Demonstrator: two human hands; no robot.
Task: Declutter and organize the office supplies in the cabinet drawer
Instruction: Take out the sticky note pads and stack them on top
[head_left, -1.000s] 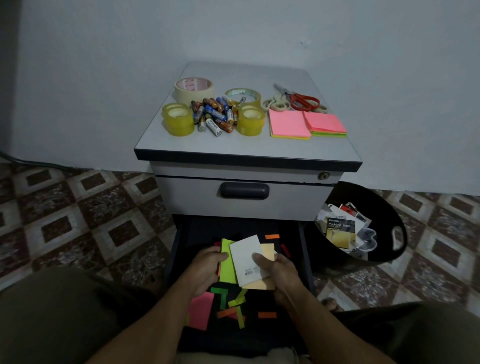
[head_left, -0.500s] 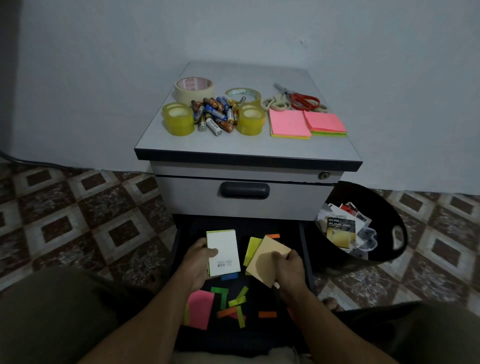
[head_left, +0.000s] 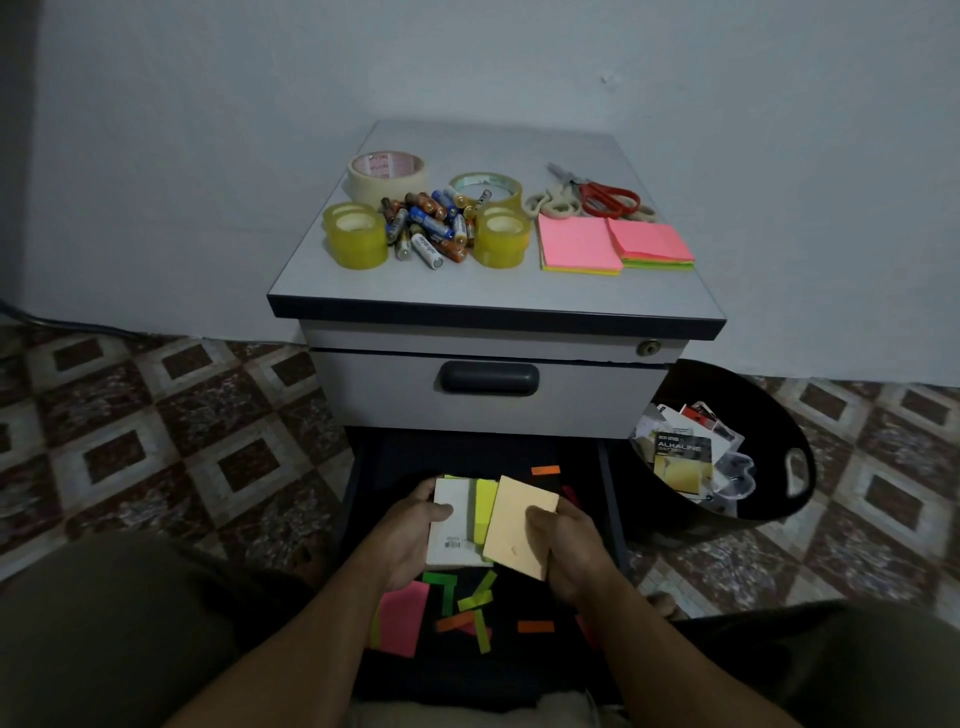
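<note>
Over the open drawer (head_left: 607, 493), the left hand (head_left: 410, 540) is gripping a white-backed pad (head_left: 453, 519) and the right hand (head_left: 571, 551) is pinching an orange pad (head_left: 519, 530). Square their edges before stacking; loose strips (head_left: 535, 626) are lying beneath.

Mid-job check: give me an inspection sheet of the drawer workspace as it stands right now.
Surface: cabinet top carries tape rolls, batteries, scissors, two pink-topped note pads.
Job's things: open drawer holds a pink pad and loose coloured strips.
Clutter: black bin beside the cabinet, with packaging inside.
Hands: left hand grips white pad; right hand grips orange pad; a yellow-green pad shows between them.
Cables: a dark line, likely a cable, at the far left.
Surroundings: patterned tile floor, plain wall.
</note>
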